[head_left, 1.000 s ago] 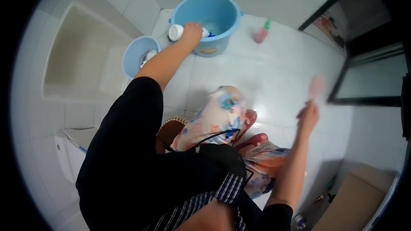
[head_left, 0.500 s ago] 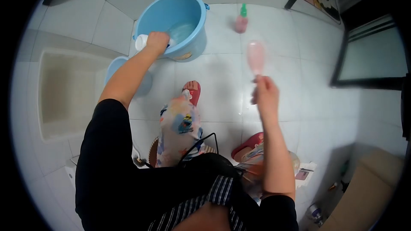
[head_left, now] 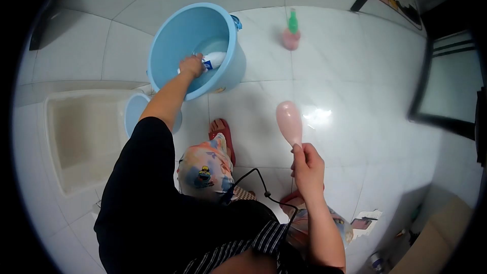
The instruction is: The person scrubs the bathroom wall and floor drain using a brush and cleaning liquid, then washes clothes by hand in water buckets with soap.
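Note:
My left hand (head_left: 192, 65) reaches inside the large blue bucket (head_left: 231, 73), with its fingers closed round a white bottle (head_left: 217, 60) that has a blue label. The bottle lies tilted within the bucket, above water at the bottom. My right hand (head_left: 308, 167) grips the handle of a pink paddle-shaped hairbrush (head_left: 289, 123), its smooth back facing up, over the tiled floor. A pink bottle with a green top (head_left: 291, 39) stands on the floor to the right of the bucket.
A smaller blue bucket (head_left: 134, 113) stands beside a cream basin (head_left: 55, 144) on the left. Black-framed glass (head_left: 451, 81) is at the right. A cardboard box (head_left: 436, 238) and small bottles lie at the lower right. My feet in red slippers (head_left: 229, 144) are below.
My left hand has moved the white bottle from the rim into the large bucket. My right hand has drawn the brush lower and closer. The view has shifted.

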A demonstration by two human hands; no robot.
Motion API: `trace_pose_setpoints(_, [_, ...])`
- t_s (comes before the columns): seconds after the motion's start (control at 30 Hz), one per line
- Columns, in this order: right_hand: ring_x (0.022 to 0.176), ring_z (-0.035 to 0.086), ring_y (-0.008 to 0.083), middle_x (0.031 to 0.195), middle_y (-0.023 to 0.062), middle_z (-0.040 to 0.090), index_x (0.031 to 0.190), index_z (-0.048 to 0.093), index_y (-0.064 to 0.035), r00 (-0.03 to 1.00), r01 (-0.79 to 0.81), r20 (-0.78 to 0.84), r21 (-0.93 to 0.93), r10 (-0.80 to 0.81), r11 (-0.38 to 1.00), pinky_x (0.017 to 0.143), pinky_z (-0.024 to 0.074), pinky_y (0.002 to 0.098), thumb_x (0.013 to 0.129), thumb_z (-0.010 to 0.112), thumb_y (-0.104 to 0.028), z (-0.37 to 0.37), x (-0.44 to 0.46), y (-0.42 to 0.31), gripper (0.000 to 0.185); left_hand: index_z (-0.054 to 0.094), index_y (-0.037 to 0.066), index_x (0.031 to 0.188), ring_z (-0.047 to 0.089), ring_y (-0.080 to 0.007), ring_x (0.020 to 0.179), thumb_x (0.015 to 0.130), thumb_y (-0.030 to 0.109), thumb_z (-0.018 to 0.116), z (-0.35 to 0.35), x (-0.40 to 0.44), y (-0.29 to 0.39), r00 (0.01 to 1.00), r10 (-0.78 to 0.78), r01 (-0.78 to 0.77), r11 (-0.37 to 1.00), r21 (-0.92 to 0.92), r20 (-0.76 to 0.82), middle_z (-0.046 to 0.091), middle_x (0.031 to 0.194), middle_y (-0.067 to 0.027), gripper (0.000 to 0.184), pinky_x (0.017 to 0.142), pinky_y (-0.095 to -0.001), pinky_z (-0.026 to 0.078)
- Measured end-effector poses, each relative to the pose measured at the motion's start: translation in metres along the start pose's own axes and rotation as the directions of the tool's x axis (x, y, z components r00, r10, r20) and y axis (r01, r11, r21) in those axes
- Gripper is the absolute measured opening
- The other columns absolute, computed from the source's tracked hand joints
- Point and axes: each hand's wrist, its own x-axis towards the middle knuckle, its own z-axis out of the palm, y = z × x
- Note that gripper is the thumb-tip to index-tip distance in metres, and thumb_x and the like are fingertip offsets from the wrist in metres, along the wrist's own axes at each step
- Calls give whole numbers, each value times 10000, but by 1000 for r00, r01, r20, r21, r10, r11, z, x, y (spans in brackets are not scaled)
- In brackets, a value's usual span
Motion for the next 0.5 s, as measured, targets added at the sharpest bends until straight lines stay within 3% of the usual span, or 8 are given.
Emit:
trace_pose_setpoints(0.03, [444, 442, 117, 509, 39, 473, 802, 551, 1, 1000, 3, 0, 1, -3, 1000, 435, 361, 280, 910, 530, -232, -4, -4, 4, 258, 470, 153, 1209, 540, -287, 1080, 785, 329, 628, 2, -2, 1, 1000, -1, 1, 1000, 0, -3, 550, 1171, -107, 486, 874, -450, 432])
trace_pose_setpoints(0.13, [455, 431, 69, 546, 3, 479, 815, 552, -7, 998, 4, -55, 51, -1, 999, 424, 358, 235, 924, 514, -256, -12, -20, 11, 274, 495, 148, 1179, 518, -285, 1121, 790, 240, 596, 5, -15, -3, 998, -44, 55, 971, -231, 54, 556, 1181, -106, 413, 892, -442, 441])
trace_pose_setpoints(0.23, [463, 436, 66, 559, 1, 480, 832, 551, -13, 997, 34, -76, 134, -24, 990, 431, 373, 224, 930, 505, -274, -15, -33, 11, 282, 496, 144, 1178, 525, -293, 1110, 790, 208, 572, 0, -22, -20, 999, -18, 11, 978, -207, -31, 552, 1180, -118, 401, 890, -426, 451])
trace_pose_setpoints(0.4, [475, 440, 70, 572, 3, 482, 862, 545, -12, 982, 146, -143, 140, -125, 979, 437, 383, 221, 928, 501, -277, -13, -75, 17, 277, 527, 109, 1152, 535, -309, 1090, 742, 211, 645, -8, -52, -41, 985, -18, -49, 924, -379, -173, 543, 1186, -143, 439, 903, -420, 450])
trace_pose_setpoints(0.5, [486, 457, 74, 580, 9, 489, 878, 552, -10, 990, 57, -131, 88, -45, 995, 436, 382, 220, 922, 504, -261, -5, -19, 4, 259, 529, 74, 1140, 545, -324, 1071, 722, 222, 679, 19, -10, -32, 987, -24, -59, 866, -497, -158, 563, 1153, -166, 469, 898, -414, 447])
